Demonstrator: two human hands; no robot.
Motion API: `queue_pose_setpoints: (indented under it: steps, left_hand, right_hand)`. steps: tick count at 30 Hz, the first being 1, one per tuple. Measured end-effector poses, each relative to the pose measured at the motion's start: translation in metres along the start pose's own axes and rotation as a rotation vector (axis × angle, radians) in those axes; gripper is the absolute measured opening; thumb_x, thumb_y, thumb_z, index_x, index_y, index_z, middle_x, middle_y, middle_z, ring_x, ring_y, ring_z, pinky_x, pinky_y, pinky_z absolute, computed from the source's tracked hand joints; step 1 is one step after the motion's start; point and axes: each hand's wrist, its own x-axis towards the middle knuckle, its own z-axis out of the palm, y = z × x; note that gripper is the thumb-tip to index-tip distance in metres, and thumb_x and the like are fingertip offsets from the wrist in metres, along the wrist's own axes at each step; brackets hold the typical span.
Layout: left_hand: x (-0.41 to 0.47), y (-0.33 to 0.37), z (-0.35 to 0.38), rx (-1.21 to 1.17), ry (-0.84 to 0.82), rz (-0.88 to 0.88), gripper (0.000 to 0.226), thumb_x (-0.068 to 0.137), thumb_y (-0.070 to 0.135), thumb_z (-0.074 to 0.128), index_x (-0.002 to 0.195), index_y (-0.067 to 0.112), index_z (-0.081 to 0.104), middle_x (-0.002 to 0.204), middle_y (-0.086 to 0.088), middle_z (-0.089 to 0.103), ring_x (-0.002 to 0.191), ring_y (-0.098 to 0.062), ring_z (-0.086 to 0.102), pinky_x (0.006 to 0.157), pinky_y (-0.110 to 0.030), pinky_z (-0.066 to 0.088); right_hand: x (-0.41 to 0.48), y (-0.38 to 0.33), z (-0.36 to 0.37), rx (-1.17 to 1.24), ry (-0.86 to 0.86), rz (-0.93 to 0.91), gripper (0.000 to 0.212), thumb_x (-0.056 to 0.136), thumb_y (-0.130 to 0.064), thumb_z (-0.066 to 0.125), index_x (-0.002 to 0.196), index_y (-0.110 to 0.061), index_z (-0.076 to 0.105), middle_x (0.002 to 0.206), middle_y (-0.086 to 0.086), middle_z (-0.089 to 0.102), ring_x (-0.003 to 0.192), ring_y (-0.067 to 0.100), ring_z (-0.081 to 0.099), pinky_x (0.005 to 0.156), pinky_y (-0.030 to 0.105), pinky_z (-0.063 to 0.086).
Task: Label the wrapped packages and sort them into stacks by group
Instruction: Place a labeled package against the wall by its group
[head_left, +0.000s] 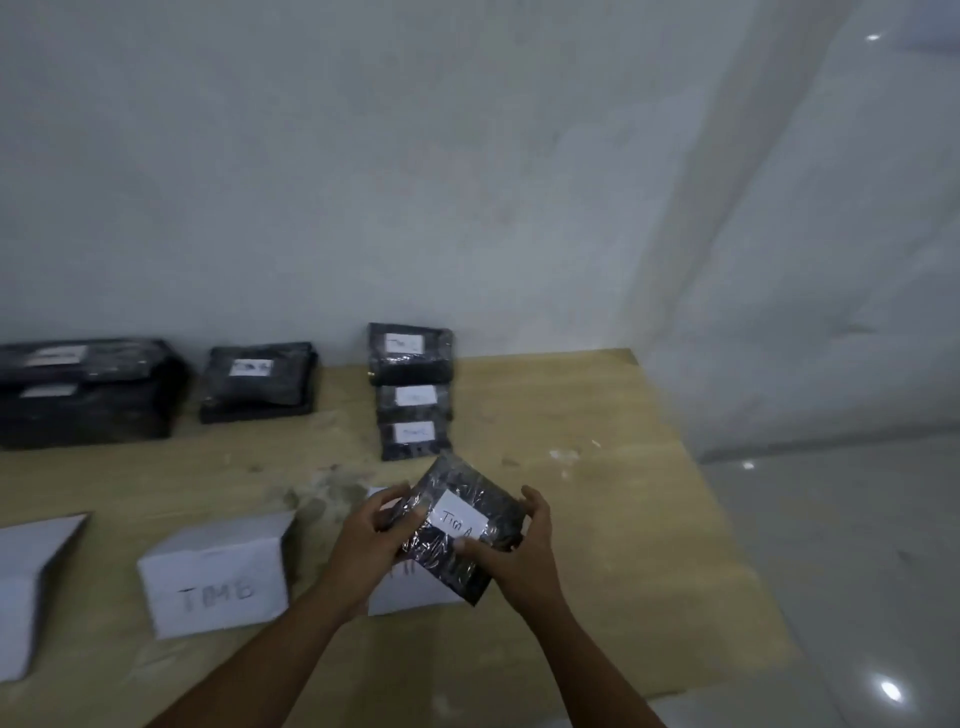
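Note:
I hold a small black plastic-wrapped package (457, 525) above the table, tilted, with a white label (461, 518) reading "TIM A" on its top. My left hand (371, 535) grips its left edge and my right hand (524, 551) grips its right edge and lower corner. Beneath it a folded white paper sign (410, 592) is mostly hidden. Another sign (215, 579) reads "TIM B". Three labelled black packages (413, 389) lie in a row by the wall. Further left sit a medium black stack (260, 379) and a larger black stack (85, 392).
The wooden table (597, 493) ends at its right edge, with glossy white floor (831, 571) beyond. A third folded white sign (31, 587) stands at the far left. A pale wall (363, 182) backs the table.

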Motion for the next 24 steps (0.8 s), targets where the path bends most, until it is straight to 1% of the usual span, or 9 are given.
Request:
queue_pose_setpoints:
  steps: [2, 5, 7, 9, 11, 14, 17, 21, 24]
  left_hand:
    - [0.002, 0.002, -0.036, -0.016, 0.081, 0.027, 0.038, 0.083, 0.018, 0.073, 0.118, 0.019, 0.06, 0.106, -0.008, 0.07, 0.09, -0.021, 0.071, 0.065, -0.03, 0.059]
    - [0.004, 0.006, -0.096, -0.027, 0.148, 0.033, 0.05, 0.075, 0.031, 0.08, 0.117, 0.022, 0.055, 0.111, -0.007, 0.068, 0.099, -0.024, 0.069, 0.078, -0.042, 0.06]
    - [0.007, 0.006, -0.139, -0.073, 0.193, 0.018, 0.04, 0.079, 0.025, 0.077, 0.112, 0.017, 0.055, 0.108, -0.012, 0.068, 0.096, -0.026, 0.069, 0.075, -0.04, 0.06]
    - [0.011, 0.007, -0.183, -0.048, 0.253, 0.045, 0.028, 0.084, 0.019, 0.071, 0.108, 0.015, 0.058, 0.107, -0.011, 0.069, 0.095, -0.023, 0.068, 0.076, -0.036, 0.059]
    - [0.015, 0.012, -0.233, 0.059, 0.304, 0.075, 0.024, 0.085, 0.024, 0.07, 0.106, 0.017, 0.062, 0.106, 0.0, 0.069, 0.101, -0.017, 0.065, 0.086, -0.035, 0.056]
    - [0.017, 0.016, -0.293, 0.18, 0.374, 0.085, 0.016, 0.088, 0.024, 0.067, 0.103, 0.019, 0.066, 0.098, 0.007, 0.067, 0.095, -0.01, 0.063, 0.083, -0.025, 0.052]
    - [0.022, 0.019, -0.343, 0.278, 0.413, 0.075, 0.018, 0.09, 0.024, 0.064, 0.108, 0.019, 0.064, 0.102, 0.002, 0.065, 0.099, -0.015, 0.062, 0.085, -0.027, 0.049]
    - [0.037, 0.016, -0.405, 0.269, 0.473, 0.045, 0.031, 0.092, 0.02, 0.061, 0.122, 0.015, 0.056, 0.112, 0.001, 0.061, 0.107, -0.015, 0.055, 0.093, -0.029, 0.045]
    - [0.05, 0.016, -0.436, 0.282, 0.454, 0.002, 0.039, 0.093, 0.027, 0.059, 0.129, 0.016, 0.051, 0.115, 0.004, 0.054, 0.107, -0.011, 0.048, 0.091, -0.027, 0.04]
  right_hand:
    - [0.001, -0.013, 0.038, 0.008, -0.008, 0.017, 0.095, 0.056, -0.024, 0.093, 0.131, -0.025, 0.034, 0.125, -0.009, 0.049, 0.099, 0.015, 0.066, 0.078, 0.032, 0.059]
    - [0.0, -0.025, 0.104, -0.022, -0.018, 0.014, 0.075, 0.067, -0.026, 0.087, 0.124, -0.022, 0.039, 0.118, -0.009, 0.055, 0.095, 0.01, 0.064, 0.068, 0.021, 0.056]
    - [-0.001, -0.032, 0.149, -0.058, -0.042, 0.008, 0.064, 0.071, -0.027, 0.084, 0.121, -0.02, 0.044, 0.116, -0.005, 0.059, 0.095, 0.006, 0.063, 0.067, 0.018, 0.054]
    - [0.0, -0.037, 0.194, -0.1, -0.074, 0.004, 0.062, 0.072, -0.03, 0.083, 0.121, -0.023, 0.045, 0.117, -0.004, 0.061, 0.096, 0.006, 0.062, 0.071, 0.02, 0.055]
    - [0.004, -0.046, 0.245, -0.17, -0.13, 0.002, 0.059, 0.074, -0.035, 0.081, 0.119, -0.029, 0.044, 0.121, -0.005, 0.06, 0.099, 0.008, 0.062, 0.076, 0.024, 0.055]
    - [0.007, -0.056, 0.305, -0.211, -0.22, 0.012, 0.052, 0.08, -0.027, 0.077, 0.119, -0.029, 0.042, 0.123, -0.006, 0.057, 0.098, 0.007, 0.059, 0.074, 0.022, 0.053]
    - [0.008, -0.057, 0.358, -0.25, -0.257, -0.024, 0.053, 0.079, -0.018, 0.077, 0.119, -0.026, 0.044, 0.122, -0.004, 0.057, 0.095, 0.003, 0.059, 0.07, 0.016, 0.052]
    - [0.016, -0.058, 0.426, -0.303, -0.315, -0.023, 0.056, 0.079, -0.017, 0.075, 0.125, -0.026, 0.045, 0.125, 0.001, 0.051, 0.104, 0.012, 0.055, 0.084, 0.024, 0.05]
    - [0.022, -0.061, 0.462, -0.323, -0.387, -0.018, 0.059, 0.079, -0.016, 0.073, 0.129, -0.028, 0.045, 0.122, 0.0, 0.057, 0.105, 0.011, 0.057, 0.084, 0.02, 0.048]
